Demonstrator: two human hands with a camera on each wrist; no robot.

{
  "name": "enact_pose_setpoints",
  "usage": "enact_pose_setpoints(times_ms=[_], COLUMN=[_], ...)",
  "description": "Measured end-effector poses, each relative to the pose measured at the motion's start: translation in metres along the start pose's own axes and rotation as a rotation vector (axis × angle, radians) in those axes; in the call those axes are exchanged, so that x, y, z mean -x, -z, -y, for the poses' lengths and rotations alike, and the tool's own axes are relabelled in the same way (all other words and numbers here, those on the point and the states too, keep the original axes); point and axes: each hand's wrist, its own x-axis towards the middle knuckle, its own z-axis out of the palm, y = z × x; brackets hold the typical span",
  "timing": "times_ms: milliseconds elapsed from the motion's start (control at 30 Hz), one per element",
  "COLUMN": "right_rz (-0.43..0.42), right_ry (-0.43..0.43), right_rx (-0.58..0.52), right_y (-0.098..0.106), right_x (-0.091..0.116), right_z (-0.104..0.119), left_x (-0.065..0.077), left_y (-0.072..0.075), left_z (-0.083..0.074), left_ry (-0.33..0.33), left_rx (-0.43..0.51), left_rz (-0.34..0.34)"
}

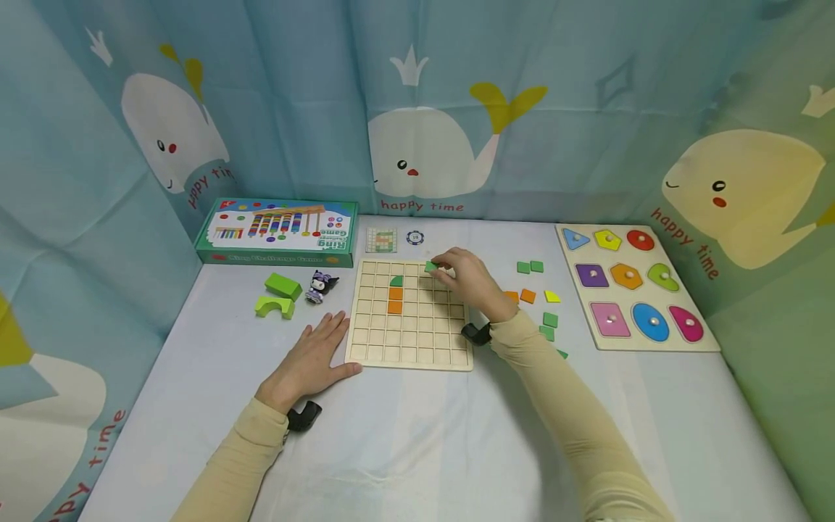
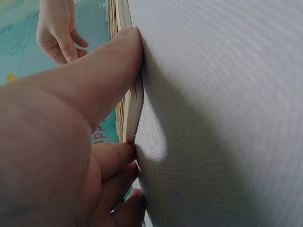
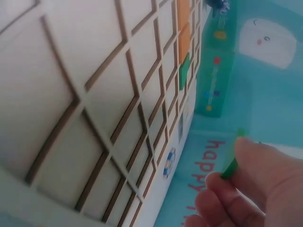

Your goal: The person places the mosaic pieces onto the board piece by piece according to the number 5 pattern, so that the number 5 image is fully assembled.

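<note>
A wooden grid board [image 1: 409,341] lies on the white table. One column of it holds a green quarter-round tile [image 1: 396,281] above two orange square tiles [image 1: 395,300]. My right hand [image 1: 471,279] pinches a green tile [image 1: 431,267] between thumb and fingertips, over the board's upper right part; the right wrist view shows this green tile [image 3: 230,168] edge-on, raised off the grid. At the board's lower left corner rests my left hand [image 1: 312,360], fingers spread, with the thumb [image 2: 124,49] and fingertips touching the board's edge.
Right of the board lie several loose tiles, among them green squares [image 1: 551,320], an orange square [image 1: 528,296] and a yellow piece [image 1: 552,296]. Further right is a shape puzzle [image 1: 609,272]. Left are green blocks [image 1: 283,286], a figurine [image 1: 321,286] and a game box [image 1: 277,230]. Behind the board lie a pattern card [image 1: 381,240] and a round token [image 1: 414,238].
</note>
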Motion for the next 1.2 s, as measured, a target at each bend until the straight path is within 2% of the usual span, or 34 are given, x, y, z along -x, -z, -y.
enact_pose_setpoints(times_ms=[433, 633, 833, 1200], right_rz=[0.128, 0.171, 0.19, 0.186], right_ry=[-0.002, -0.034, -0.053, -0.021], right_rx=[0.045, 0.077, 0.088, 0.119], right_y=[-0.017, -0.025, -0.029, -0.033], right_x=[-0.016, -0.021, -0.023, -0.027], right_z=[0.014, 0.015, 0.015, 0.019], left_x=[0.001, 0.001, 0.0, 0.0], left_y=[0.001, 0.0, -0.001, -0.001], left_z=[-0.001, 0.001, 0.001, 0.003], left_ry=[-0.002, -0.007, -0.01, -0.016], left_rx=[0.006, 0.006, 0.013, 0.011], left_rz=[-0.002, -0.007, -0.009, -0.008])
